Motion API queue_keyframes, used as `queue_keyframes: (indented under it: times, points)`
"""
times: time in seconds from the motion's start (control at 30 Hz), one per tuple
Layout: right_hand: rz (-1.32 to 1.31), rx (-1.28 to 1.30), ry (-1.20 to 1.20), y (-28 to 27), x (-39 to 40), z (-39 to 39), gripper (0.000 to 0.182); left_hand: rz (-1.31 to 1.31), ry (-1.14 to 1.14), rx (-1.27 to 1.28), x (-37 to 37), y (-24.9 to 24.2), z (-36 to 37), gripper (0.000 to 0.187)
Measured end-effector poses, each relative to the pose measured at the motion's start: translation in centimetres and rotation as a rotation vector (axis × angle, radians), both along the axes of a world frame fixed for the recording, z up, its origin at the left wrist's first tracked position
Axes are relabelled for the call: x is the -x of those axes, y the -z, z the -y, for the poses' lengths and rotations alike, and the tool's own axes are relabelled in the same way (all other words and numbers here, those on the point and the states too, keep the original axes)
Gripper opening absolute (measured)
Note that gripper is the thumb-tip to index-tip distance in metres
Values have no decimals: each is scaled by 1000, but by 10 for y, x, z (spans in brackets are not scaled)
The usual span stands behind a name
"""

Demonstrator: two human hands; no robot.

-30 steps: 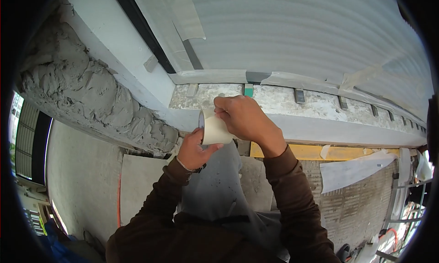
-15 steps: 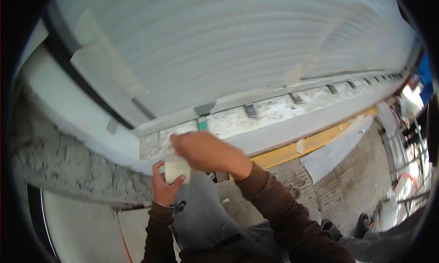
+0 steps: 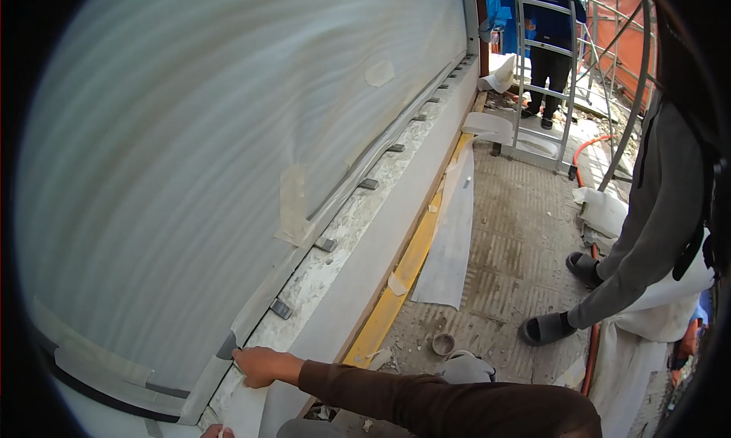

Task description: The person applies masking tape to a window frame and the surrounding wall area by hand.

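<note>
My right hand (image 3: 263, 366) reaches down to the sill (image 3: 301, 286) at the foot of the sheet-covered window (image 3: 190, 172). Its fingers are closed against the frame's lower edge, beside a loose grey flap (image 3: 227, 347). Whatever they pinch is hidden behind them. Only the fingertips of my left hand (image 3: 216, 432) show at the bottom edge, next to something whitish. Small dark grey blocks (image 3: 281, 308) are spaced along the sill under the frame, the nearest just beyond my right hand.
A yellow strip (image 3: 396, 305) and a white sheet (image 3: 449, 263) run along the wall's foot. A small round cup-like object (image 3: 443, 344) sits on the floor. One person in grey sandals (image 3: 548, 328) stands at right; another stands behind a ladder (image 3: 544, 88).
My view has swung right along the sill. My left hand, which held a cream block-like piece, has mostly left the view. My right hand is now at the frame's lower edge.
</note>
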State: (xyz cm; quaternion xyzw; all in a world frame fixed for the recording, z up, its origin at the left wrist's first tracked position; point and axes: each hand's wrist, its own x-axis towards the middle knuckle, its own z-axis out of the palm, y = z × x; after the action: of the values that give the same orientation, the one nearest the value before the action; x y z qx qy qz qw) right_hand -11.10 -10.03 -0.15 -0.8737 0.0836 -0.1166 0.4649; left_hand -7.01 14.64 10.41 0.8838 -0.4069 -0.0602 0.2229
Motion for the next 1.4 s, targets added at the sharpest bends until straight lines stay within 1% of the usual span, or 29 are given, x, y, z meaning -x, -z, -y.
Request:
queue_keyframes:
  times: [0.03, 0.07, 0.13, 0.2, 0.27, 0.33, 0.37, 0.43, 0.47, 0.53, 0.57, 0.6, 0.67, 0.73, 0.77, 0.8, 0.83, 0.9, 0.93, 0.97, 1.0, 1.03, 1.07, 1.13, 1.17, 1.23, 1.27, 1.33, 1.4]
  points:
    - [-93, 108, 162, -4, 6, -9, 50, -1, 44, -180, 4, -6, 11, 36]
    - [-93, 105, 161, 1, 3, -18, 50, -5, 89, -356, 5, -7, 19, 36]
    - [383, 377, 131, -3, 6, -33, 61, 63, 154, -329, -2, 10, 29, 36]
    - [-230, 284, -447, -48, 15, -33, 60, 81, 139, -566, -2, 11, 50, 37]
    - [-187, 293, -466, -34, 10, -46, 53, 143, 138, -600, -6, 20, 54, 40]
    - [-103, 208, -250, -13, -4, -48, 39, 138, 157, -573, -1, 14, 59, 40]
    - [-67, 187, -254, -6, -7, -46, 28, 136, 154, -576, -4, 16, 56, 40]
    - [-55, 194, -254, -6, -7, -44, 27, 143, 184, -429, -9, 19, 51, 38]
    - [-38, 205, -254, -5, -7, -42, 25, 134, 186, -429, -10, 20, 50, 38]
    - [31, 135, -292, -11, -2, -35, 23, 37, 139, -300, -8, 11, 47, 40]
    - [107, 66, -327, -15, 1, -31, 21, -143, 142, -225, -17, 9, 41, 47]
    - [103, 56, -331, -19, 4, -31, 21, -150, 138, -233, -35, 19, 34, 47]
    - [156, 208, -269, -28, 10, -36, 16, -341, 209, 57, -63, 57, 16, 22]
    - [213, 211, -264, -32, 15, -37, 11, -531, 158, 167, -46, 44, 21, 17]
    - [245, 285, -240, -30, 12, -39, 9, -422, 149, 228, -39, 45, 23, 33]
    - [246, 362, -245, -38, 15, -38, 6, -463, 142, 305, -40, 51, 22, 30]
    - [330, 287, -256, -48, 21, -39, 5, -340, 117, 247, -49, 47, 19, 30]
    - [632, 159, -223, -78, 36, -37, 10, -170, 8, 268, -82, 72, 3, 29]
    - [679, 74, -262, -104, 47, -27, 9, -178, -64, 217, -79, 74, -7, 28]
    - [679, -33, -225, -125, 58, -19, 8, -88, -78, 210, -65, 79, -14, 25]
    - [548, -228, -214, -130, 63, -5, 11, -7, -64, 189, -49, 84, -12, 23]
    - [613, -238, -160, -123, 58, 9, 15, 78, -4, 162, -20, 86, -9, 26]
    - [539, -283, -132, -117, 57, 22, 19, 165, 70, 139, 13, 83, -5, 38]
    - [510, -475, -192, -89, 42, 43, 28, 96, 196, -86, 57, 79, -5, 62]
    - [514, -470, -187, -83, 37, 45, 28, 99, 202, -84, 68, 80, -9, 62]
    - [436, -546, -186, -69, 29, 44, 36, 145, 299, -259, 82, 84, -17, 76]
    - [429, -555, -181, -61, 25, 45, 36, 135, 301, -266, 84, 88, -18, 76]
    - [374, -507, -224, -46, 16, 46, 45, 131, 333, -29, 86, 96, -21, 78]
    - [310, -522, -212, -32, 14, 45, 50, 154, 350, -49, 87, 99, -20, 74]
